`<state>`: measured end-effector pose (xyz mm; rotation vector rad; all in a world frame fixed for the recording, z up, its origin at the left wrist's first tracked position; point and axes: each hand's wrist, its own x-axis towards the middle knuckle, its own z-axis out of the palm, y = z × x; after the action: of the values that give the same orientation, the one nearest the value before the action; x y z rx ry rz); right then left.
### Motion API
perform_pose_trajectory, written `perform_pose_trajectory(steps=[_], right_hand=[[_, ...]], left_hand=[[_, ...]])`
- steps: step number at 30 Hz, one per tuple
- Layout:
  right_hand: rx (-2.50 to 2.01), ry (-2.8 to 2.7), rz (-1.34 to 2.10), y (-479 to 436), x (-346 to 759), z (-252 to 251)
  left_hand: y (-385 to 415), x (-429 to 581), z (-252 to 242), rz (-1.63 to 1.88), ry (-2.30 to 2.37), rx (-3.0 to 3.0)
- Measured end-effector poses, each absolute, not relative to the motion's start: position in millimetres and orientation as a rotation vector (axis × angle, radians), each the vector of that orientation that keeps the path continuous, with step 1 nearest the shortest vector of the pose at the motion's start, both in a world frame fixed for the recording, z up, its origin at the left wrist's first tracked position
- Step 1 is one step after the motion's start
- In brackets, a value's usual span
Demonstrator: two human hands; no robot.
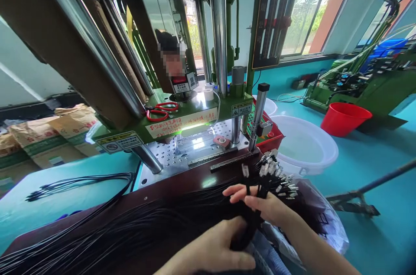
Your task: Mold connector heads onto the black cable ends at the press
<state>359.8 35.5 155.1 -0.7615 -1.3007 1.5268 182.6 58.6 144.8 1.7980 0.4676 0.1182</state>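
A thick bundle of black cables point(139, 218) runs across the dark red bench top toward me. Its right end fans out into many silver metal plugs point(276, 177). My left hand point(217, 242) curls round the bundle low in front of me, thumb on the near side. Closer to the plugs, my right hand point(266, 205) has its thumb and fingers about the cables. One cable, its plug point(245, 171) blurred, sticks up from between the right fingers. Part of the grip is hidden behind the cables.
Ahead stands a green press point(130, 129) with steel columns and a perforated plate point(169, 153). Red-handled scissors point(160, 111) lie on it. A clear plastic bag point(334, 223), a white tub point(302, 140) and a red bucket point(346, 119) are at right. More cables point(78, 181) lie at left.
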Motion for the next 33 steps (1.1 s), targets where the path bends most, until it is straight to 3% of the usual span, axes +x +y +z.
perform_pose_trajectory(steps=[3, 7, 13, 18, 21, 24, 28, 33], right_hand=[[-0.765, -1.254, 1.603, 35, 354, 150], [-0.914, -0.928, 1.495, 39, 360, 145], [-0.931, -0.727, 1.28, 46, 390, 147], [-1.13, -0.793, 0.964, 54, 412, 138], [-1.201, -0.859, 0.959, 55, 416, 136], [-1.263, -0.952, 1.226, 54, 419, 138], [-1.342, -1.043, 1.63, 52, 425, 146], [-1.15, -0.976, 1.503, 46, 424, 181]], left_hand=[[59, 206, 151, 0.242, 0.347, 1.245], [66, 240, 146, 0.4, 0.491, 1.149], [111, 264, 168, 0.366, 0.498, 1.532], [129, 269, 195, 0.468, 0.636, 2.356], [132, 269, 200, 0.473, 0.781, 2.608], [141, 262, 208, 0.608, 0.863, 2.392], [154, 245, 227, 0.658, 0.626, 1.869], [144, 244, 219, 0.7, 0.522, 1.426]])
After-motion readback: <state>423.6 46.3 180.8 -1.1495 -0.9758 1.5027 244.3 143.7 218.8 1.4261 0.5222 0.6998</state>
